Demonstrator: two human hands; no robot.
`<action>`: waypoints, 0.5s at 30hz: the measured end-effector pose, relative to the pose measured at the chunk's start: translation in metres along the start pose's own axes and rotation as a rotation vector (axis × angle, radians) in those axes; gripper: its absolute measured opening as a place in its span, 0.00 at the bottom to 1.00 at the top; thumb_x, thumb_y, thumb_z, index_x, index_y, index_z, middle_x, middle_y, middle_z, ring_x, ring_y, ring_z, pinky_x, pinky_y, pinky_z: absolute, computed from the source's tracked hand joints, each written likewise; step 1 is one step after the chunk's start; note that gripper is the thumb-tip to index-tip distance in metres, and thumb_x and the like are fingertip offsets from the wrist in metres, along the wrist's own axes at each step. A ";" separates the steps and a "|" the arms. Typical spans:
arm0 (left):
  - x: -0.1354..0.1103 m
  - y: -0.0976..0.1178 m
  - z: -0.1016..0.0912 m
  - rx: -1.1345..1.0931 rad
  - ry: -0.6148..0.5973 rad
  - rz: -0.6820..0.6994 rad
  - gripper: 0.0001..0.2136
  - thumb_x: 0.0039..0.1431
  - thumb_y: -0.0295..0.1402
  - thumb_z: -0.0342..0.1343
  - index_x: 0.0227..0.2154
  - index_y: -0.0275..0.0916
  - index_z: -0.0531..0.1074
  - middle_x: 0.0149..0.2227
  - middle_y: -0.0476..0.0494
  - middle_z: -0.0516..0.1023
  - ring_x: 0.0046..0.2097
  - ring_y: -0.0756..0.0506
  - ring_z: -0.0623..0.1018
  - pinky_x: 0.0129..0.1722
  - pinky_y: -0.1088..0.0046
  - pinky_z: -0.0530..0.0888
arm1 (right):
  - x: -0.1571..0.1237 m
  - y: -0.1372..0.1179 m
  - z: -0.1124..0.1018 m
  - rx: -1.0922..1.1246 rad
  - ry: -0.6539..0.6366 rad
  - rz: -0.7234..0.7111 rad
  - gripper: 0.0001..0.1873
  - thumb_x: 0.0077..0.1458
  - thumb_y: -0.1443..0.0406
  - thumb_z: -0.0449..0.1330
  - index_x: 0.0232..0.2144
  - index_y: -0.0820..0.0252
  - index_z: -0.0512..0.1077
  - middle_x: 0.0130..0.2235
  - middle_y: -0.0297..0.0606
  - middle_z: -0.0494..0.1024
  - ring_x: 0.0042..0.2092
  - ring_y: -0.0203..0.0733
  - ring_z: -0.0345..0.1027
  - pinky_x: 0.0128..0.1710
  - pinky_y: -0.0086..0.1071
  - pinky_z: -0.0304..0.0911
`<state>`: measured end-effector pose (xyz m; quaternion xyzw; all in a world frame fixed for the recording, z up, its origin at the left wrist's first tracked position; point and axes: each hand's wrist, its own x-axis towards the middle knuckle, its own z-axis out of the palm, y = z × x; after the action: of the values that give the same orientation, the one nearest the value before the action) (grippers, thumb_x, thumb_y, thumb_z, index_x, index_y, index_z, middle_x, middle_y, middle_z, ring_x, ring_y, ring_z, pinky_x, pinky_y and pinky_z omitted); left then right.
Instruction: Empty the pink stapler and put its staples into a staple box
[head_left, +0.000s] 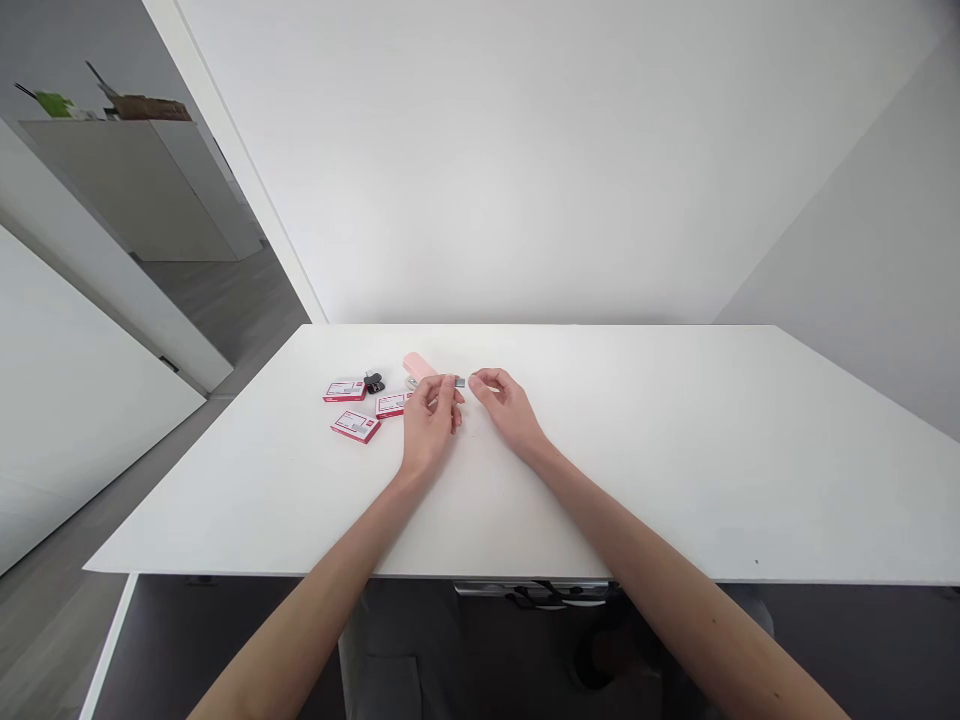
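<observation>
My left hand [433,415] is closed, pinching a small piece with a flat silver end, which looks like a USB plug [460,382]; its rear part is hidden by my fingers. Just to the right, my right hand [504,402] has thumb and fingertips drawn together close to the silver end. Whatever sits between those right fingertips is too small to make out. Behind my left hand lies a pink, bar-shaped object [418,364], with a small white looped piece [410,382] beside it. A red and white box [391,404] is partly covered by my left hand.
Two more red and white boxes lie left on the white table [637,450]: one farther back [345,390], one nearer [355,426]. Small black pieces [374,382] rest beside the farther box. A white wall [525,160] rises behind the table.
</observation>
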<state>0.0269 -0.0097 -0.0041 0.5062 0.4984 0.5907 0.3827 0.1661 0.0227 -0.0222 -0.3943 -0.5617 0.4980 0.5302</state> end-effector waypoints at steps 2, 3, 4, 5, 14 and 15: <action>-0.002 0.000 0.001 0.055 -0.044 0.024 0.16 0.66 0.49 0.57 0.39 0.40 0.74 0.33 0.49 0.75 0.24 0.53 0.70 0.24 0.74 0.69 | -0.002 -0.001 0.000 0.001 -0.013 -0.014 0.21 0.56 0.46 0.66 0.42 0.54 0.75 0.52 0.40 0.76 0.55 0.47 0.72 0.57 0.43 0.67; -0.003 0.000 0.001 0.077 -0.061 0.034 0.16 0.67 0.49 0.57 0.39 0.40 0.73 0.33 0.49 0.75 0.24 0.53 0.71 0.25 0.74 0.69 | -0.002 -0.001 0.000 0.002 -0.016 -0.018 0.21 0.56 0.46 0.66 0.41 0.54 0.75 0.52 0.41 0.76 0.54 0.47 0.72 0.56 0.42 0.68; -0.003 0.000 0.001 0.095 -0.071 0.041 0.16 0.67 0.49 0.56 0.39 0.41 0.73 0.33 0.49 0.75 0.25 0.53 0.71 0.26 0.74 0.70 | -0.003 -0.001 -0.001 0.003 -0.021 -0.027 0.20 0.56 0.47 0.66 0.40 0.54 0.76 0.52 0.41 0.76 0.54 0.47 0.72 0.55 0.42 0.68; -0.004 -0.001 0.002 0.110 -0.075 0.046 0.16 0.67 0.49 0.56 0.40 0.41 0.73 0.33 0.49 0.75 0.25 0.53 0.71 0.26 0.74 0.70 | -0.003 0.000 -0.001 0.006 -0.027 -0.038 0.19 0.57 0.47 0.65 0.39 0.54 0.76 0.52 0.41 0.77 0.53 0.46 0.72 0.55 0.41 0.68; -0.010 -0.002 -0.024 0.587 0.013 0.278 0.13 0.70 0.46 0.52 0.47 0.44 0.71 0.38 0.45 0.79 0.35 0.45 0.76 0.36 0.67 0.72 | -0.030 -0.005 -0.037 -0.021 -0.005 0.087 0.20 0.57 0.45 0.65 0.37 0.54 0.77 0.43 0.39 0.81 0.46 0.46 0.74 0.52 0.42 0.68; -0.010 -0.001 -0.035 0.685 0.036 0.333 0.12 0.70 0.44 0.51 0.47 0.43 0.71 0.40 0.44 0.78 0.37 0.44 0.76 0.39 0.65 0.73 | -0.037 -0.007 -0.048 -0.042 -0.012 0.100 0.21 0.56 0.44 0.65 0.37 0.54 0.77 0.42 0.39 0.81 0.46 0.46 0.74 0.52 0.42 0.68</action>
<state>-0.0054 -0.0256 -0.0071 0.6682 0.5846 0.4530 0.0814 0.2185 -0.0081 -0.0259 -0.4301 -0.5547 0.5142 0.4928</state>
